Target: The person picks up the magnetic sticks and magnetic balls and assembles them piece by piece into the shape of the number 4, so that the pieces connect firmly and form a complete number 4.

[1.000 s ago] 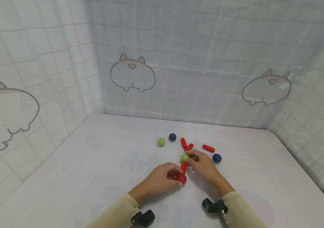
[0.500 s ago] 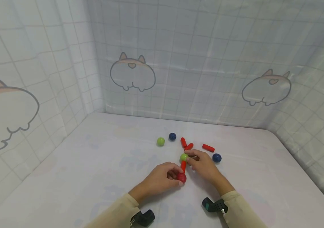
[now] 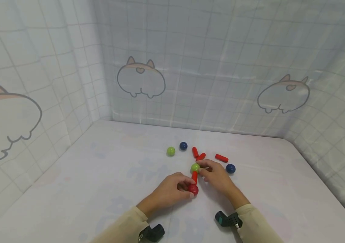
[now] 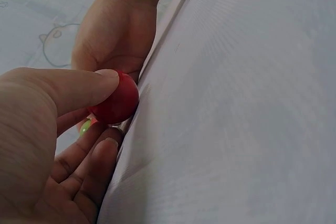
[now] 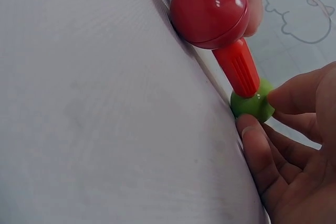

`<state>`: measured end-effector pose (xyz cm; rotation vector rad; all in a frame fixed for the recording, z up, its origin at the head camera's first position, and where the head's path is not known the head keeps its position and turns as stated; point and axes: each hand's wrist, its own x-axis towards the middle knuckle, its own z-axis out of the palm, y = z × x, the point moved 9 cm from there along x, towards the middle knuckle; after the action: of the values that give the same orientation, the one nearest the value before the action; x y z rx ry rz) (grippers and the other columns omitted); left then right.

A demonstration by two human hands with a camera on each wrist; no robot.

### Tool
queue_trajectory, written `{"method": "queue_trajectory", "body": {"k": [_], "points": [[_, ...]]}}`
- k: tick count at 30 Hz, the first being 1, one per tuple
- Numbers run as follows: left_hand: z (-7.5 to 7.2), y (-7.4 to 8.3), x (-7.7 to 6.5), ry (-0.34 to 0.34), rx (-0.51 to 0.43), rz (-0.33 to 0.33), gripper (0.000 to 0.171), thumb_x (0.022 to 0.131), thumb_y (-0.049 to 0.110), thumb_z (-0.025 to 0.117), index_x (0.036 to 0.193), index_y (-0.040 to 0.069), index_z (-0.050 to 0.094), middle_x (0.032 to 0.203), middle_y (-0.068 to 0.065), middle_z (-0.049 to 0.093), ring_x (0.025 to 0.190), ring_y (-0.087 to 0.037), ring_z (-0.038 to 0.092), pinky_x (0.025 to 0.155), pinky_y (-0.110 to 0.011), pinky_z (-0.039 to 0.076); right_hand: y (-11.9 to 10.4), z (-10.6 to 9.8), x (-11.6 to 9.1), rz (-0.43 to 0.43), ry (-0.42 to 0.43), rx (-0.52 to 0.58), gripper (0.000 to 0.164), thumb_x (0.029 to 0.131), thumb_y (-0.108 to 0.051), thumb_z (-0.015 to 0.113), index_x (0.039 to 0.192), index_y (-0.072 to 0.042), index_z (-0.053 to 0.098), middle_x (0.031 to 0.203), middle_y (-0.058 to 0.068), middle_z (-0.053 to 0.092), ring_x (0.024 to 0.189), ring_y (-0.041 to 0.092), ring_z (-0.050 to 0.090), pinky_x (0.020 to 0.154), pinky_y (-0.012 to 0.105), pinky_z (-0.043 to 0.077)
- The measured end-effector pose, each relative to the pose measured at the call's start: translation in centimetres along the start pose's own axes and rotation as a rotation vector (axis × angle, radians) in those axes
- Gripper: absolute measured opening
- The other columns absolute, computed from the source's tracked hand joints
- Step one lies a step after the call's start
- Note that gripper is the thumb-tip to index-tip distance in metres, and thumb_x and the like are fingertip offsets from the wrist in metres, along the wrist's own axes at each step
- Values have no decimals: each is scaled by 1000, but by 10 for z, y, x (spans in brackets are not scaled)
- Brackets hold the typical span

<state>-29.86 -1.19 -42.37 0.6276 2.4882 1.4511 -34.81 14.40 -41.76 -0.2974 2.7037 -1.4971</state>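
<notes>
Red ball (image 3: 193, 189): pinched by left hand (image 3: 169, 190) | green ball (image 3: 195, 167): pinched by right hand (image 3: 216, 175) | red rod (image 3: 195, 178): set between, touching both balls | three loose rods (image 3: 222, 158): laid beyond on table (image 3: 99, 175)

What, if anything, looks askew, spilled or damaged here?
Nothing stands out: the red rod runs from the red ball to the held lime-green ball with no visible damage, and loose balls and rods lie on the tabletop.

Both hands (image 3: 170, 191) (image 3: 218, 177) in pinch grips
</notes>
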Motion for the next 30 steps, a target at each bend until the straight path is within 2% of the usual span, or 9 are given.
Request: {"method": "queue_trajectory", "body": {"k": [20, 30], "points": [[-3, -4, -1, 6, 44, -6, 40, 86, 24, 80, 125, 25, 71, 104, 11, 59, 96, -9, 61, 84, -24, 52, 2, 4, 1, 16, -8, 25, 30, 98, -21, 64, 127, -18, 68, 110, -4, 68, 95, 17, 63, 77, 31, 56], [-1, -5, 0, -3, 54, 1, 41, 87, 24, 80, 127, 25, 70, 104, 11, 59, 95, -6, 61, 83, -24, 52, 1, 4, -1, 37, -14, 30, 33, 98, -22, 63, 131, -19, 68, 112, -2, 69, 88, 18, 63, 76, 31, 55]]}}
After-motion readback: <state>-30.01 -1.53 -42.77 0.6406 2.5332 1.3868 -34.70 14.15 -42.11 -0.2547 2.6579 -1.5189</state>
